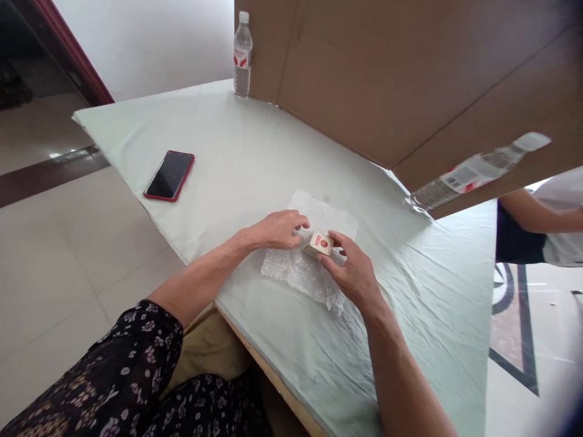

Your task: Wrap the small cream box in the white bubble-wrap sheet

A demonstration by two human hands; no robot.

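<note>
A small cream-coloured box [320, 243] with a red label and a round red mark rests on a sheet of bubble wrap [303, 276] laid over the table. My right hand [353, 267] grips the box from its right side, thumb at the near edge and fingers at the far edge. Just left of the box is my left hand [283, 230], its fingers curved and apart, holding nothing. Part of the wrap spreads out flat beyond the box; its near part is crumpled.
A phone [169, 176] with a red case lies on the pale green tablecloth [218, 145] at the left. Water bottles stand at the back [243, 57] and right [473, 173], against a large cardboard panel [364, 73]. Another person's arm [537, 213] shows at the right edge.
</note>
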